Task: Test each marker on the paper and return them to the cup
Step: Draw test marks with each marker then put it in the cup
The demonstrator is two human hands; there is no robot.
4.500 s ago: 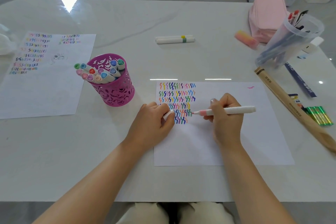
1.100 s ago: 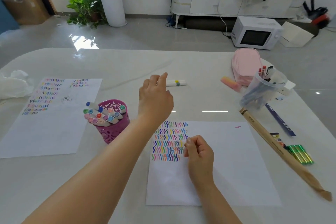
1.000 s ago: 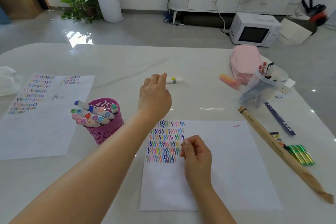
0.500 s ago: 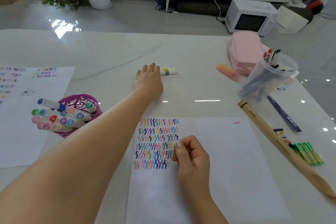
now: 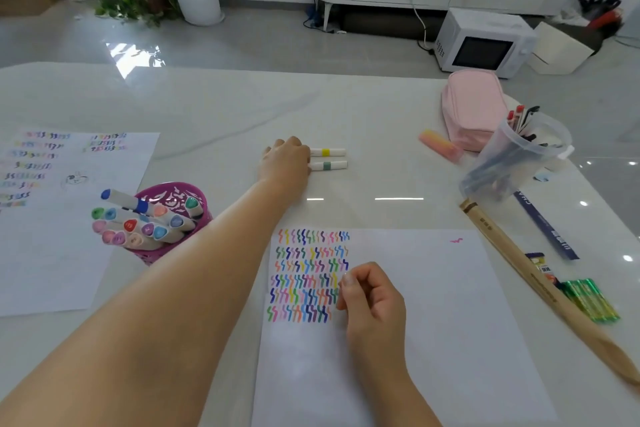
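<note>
- Yellow-banded marker [image 5: 327,151] and green-banded marker [image 5: 329,165] are lying side by side on the table [image 5: 225,107], their left ends disappearing under the fingers of the left hand [image 5: 285,163].
- That left hand is reaching far across the table, knuckles up, with its fingers bending down over those ends. I cannot tell whether they are pinching a marker or only touching.
- Both white barrels are sticking out to the right of the fingertips, the yellow-banded one lying just beyond the green-banded one.
- The right hand [image 5: 372,302] is resting on the paper [image 5: 433,305], fingers curling narrowly into the palm and thumb tip pressing the forefinger, holding nothing that is showing.
- Rows of coloured squiggles [image 5: 308,274] are sitting just left of those curled fingers, the nearest strokes lying right against the forefinger.
- The purple cup [image 5: 194,194] is standing left of the left forearm, well short of the left fingers. A bunch of capped markers [image 5: 145,225] is leaning out of it, away from both hands.
- A second sheet [image 5: 69,236] is lying left of the cup, well apart from either hand's fingers.
</note>
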